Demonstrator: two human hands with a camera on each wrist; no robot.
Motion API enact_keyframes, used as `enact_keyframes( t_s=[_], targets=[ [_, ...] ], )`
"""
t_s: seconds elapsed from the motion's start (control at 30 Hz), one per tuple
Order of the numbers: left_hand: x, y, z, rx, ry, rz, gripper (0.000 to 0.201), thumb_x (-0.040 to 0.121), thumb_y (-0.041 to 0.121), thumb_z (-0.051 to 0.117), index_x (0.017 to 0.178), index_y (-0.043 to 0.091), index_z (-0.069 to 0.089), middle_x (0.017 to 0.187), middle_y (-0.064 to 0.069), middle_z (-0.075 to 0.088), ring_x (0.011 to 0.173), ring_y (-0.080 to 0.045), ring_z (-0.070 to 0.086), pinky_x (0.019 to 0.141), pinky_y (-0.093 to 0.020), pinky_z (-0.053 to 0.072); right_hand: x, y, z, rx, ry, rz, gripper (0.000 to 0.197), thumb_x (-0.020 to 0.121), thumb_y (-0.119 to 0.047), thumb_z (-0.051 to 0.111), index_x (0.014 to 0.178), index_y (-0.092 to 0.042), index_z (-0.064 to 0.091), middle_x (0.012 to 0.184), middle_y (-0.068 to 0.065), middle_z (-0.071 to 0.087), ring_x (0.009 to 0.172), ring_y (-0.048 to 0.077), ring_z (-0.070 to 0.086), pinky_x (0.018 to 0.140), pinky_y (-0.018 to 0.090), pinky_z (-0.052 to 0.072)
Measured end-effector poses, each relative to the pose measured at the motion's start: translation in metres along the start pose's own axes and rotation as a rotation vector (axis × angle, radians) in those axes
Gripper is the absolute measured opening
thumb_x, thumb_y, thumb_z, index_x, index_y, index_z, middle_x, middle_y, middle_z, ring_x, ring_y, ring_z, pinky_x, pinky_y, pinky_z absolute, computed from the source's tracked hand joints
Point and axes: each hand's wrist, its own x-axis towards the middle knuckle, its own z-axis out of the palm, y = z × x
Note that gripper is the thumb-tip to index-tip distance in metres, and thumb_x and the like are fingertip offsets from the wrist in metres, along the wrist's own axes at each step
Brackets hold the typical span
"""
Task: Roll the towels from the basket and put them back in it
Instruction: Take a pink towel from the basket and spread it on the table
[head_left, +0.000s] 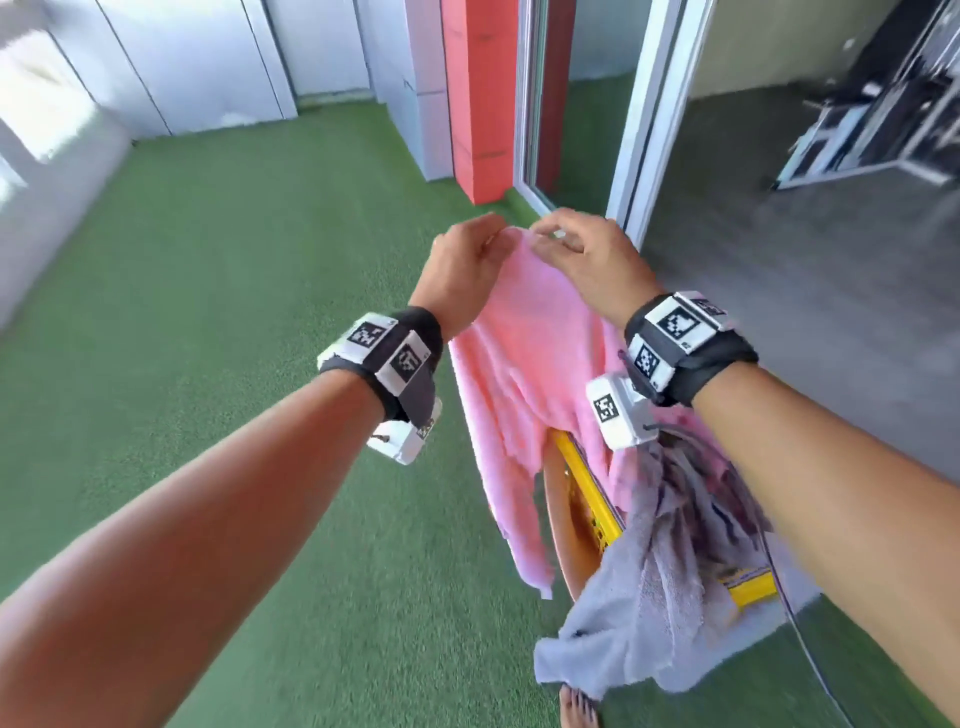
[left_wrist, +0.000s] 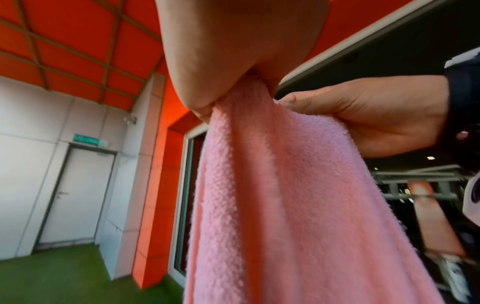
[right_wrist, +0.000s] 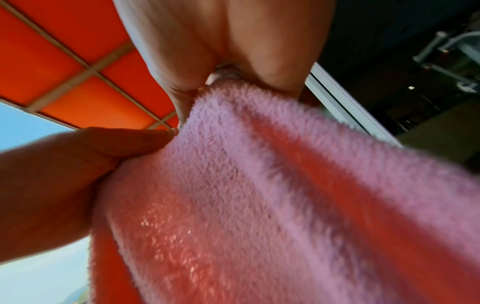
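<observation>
A pink towel (head_left: 524, 374) hangs in the air in front of me, held up by its top edge. My left hand (head_left: 470, 254) pinches that edge on the left, and my right hand (head_left: 576, 249) pinches it close beside, on the right. The wrist views show the pink towel (left_wrist: 280, 205) (right_wrist: 259, 195) bunched under the pinching fingers of each hand. Below my right forearm stands the yellow basket (head_left: 589, 499), its inside mostly covered. A grey towel (head_left: 639, 587) spills over its near rim toward the ground.
Green artificial turf (head_left: 234, 364) covers the floor to the left. A red pillar (head_left: 475, 98) and a white-framed glass door (head_left: 649, 119) stand ahead. My bare foot (head_left: 579, 706) shows at the bottom edge, near the basket.
</observation>
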Motion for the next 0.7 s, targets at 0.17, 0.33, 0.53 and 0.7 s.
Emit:
enact_keyframes(
  t_s=[0.17,0.33,0.53,0.7],
  targets=[
    [-0.009,0.057,-0.165,-0.012,0.225,0.060,0.034,0.091,0.028,0.051,0.059,0.018,0.042,0.057,0.008,0.039,0.053,-0.010,0.034,0.048,-0.026,0.029,0.038,-0.170,0.009,-0.010,0.062,-0.199,0.031,0.086,-0.038,0.067,0.077,-0.008,0.067,0.068,0.009,0.064,0.060,0.014,0.053,0.063,0.031,0.046],
    [-0.045,0.071,-0.276,-0.140,0.523,0.058,0.018,0.081,0.024,0.055,0.068,0.012,0.058,0.069,0.003,0.047,0.064,-0.009,0.041,0.056,-0.026,0.033,0.023,-0.272,0.039,0.168,0.037,-0.272,0.057,0.082,-0.047,0.066,0.094,0.008,0.066,0.093,0.023,0.069,0.072,0.019,0.058,0.073,0.036,0.050],
    [-0.178,-0.020,-0.277,-0.077,0.359,-0.152,0.034,0.093,0.031,0.054,0.070,0.007,0.053,0.065,0.004,0.043,0.063,-0.012,0.038,0.059,-0.029,0.030,-0.084,-0.203,0.138,0.200,-0.272,-0.137,0.018,0.091,-0.026,0.064,0.080,-0.012,0.068,0.077,-0.001,0.064,0.073,0.011,0.055,0.072,0.034,0.043],
    [-0.281,-0.070,-0.224,-0.326,0.213,-0.434,0.027,0.098,0.024,0.052,0.071,0.018,0.052,0.064,0.007,0.039,0.059,-0.008,0.034,0.053,-0.029,0.025,-0.133,-0.170,0.178,0.209,-0.303,-0.059,0.017,0.090,-0.022,0.065,0.075,-0.029,0.067,0.071,-0.016,0.065,0.069,-0.006,0.053,0.073,0.025,0.044]
  ],
)
